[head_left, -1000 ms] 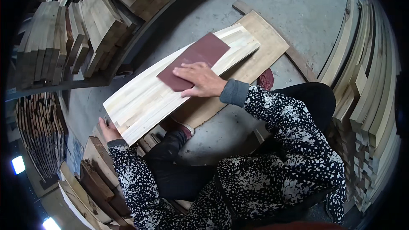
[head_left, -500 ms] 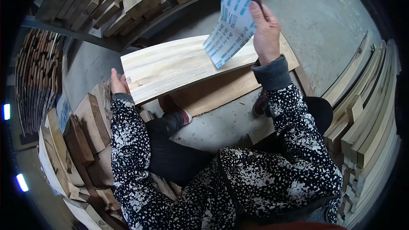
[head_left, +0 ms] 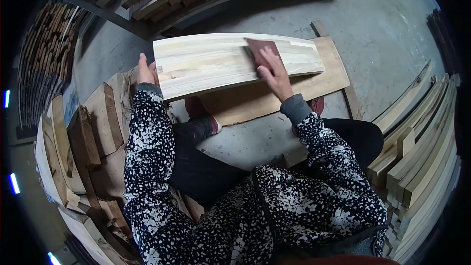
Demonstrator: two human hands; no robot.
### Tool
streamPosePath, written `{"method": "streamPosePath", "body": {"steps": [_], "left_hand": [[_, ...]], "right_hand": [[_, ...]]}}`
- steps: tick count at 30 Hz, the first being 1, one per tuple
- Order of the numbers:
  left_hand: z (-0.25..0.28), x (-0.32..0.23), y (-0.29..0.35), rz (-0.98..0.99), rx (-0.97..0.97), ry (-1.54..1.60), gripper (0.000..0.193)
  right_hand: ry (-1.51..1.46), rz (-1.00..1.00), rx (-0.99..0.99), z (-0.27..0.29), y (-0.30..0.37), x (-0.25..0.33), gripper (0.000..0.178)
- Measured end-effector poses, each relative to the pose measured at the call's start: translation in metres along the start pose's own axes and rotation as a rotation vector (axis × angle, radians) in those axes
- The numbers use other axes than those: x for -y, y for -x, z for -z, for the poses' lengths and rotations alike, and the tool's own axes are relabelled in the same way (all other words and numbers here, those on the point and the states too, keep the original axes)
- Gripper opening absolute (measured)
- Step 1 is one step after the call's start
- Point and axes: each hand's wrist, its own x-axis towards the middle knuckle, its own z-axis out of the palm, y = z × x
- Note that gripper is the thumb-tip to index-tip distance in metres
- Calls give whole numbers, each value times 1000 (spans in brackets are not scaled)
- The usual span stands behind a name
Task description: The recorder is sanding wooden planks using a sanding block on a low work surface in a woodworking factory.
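A pale, glued-up wooden board (head_left: 206, 64) lies in front of me, its left end raised off the plywood sheet below. My left hand (head_left: 146, 71) holds that end, thumb pointing up and the other fingers partly hidden behind the edge. A reddish-brown sheet of sandpaper (head_left: 257, 48) is over the board's upper face, right of its middle. My right hand (head_left: 274, 71) grips the sandpaper by its near side, fingers on top of it. Part of the sheet's far left corner looks lifted.
Under the board a light plywood sheet (head_left: 235, 105) spans the space by my feet. Stacked planks (head_left: 417, 152) stand to my right, rough offcuts (head_left: 105, 113) to my left. A wheeled cart (head_left: 196, 12) loaded with timber is at the far side.
My right hand has come down and left, turning the sandpaper from its printed blue-white back to its brown face, now over the board. The left hand keeps the board's end.
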Motion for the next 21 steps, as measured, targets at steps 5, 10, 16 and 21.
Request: {"method": "streamPosePath", "body": {"steps": [5,10,16,21], "left_hand": [[-4,-2,3,-26,-65,-40,75],[-2,1,7,-9,-55,-26,73],[1,2,-3,-78,-180,-22,71],[0,3,-8,-37,-84,-11,73]], "right_hand": [[520,208,245,-11,4,2,80],[573,238,351,-4,-3,-5,88],[687,290,357,-13,-4,2,92],[469,406,405,-65,0,81,86]]}}
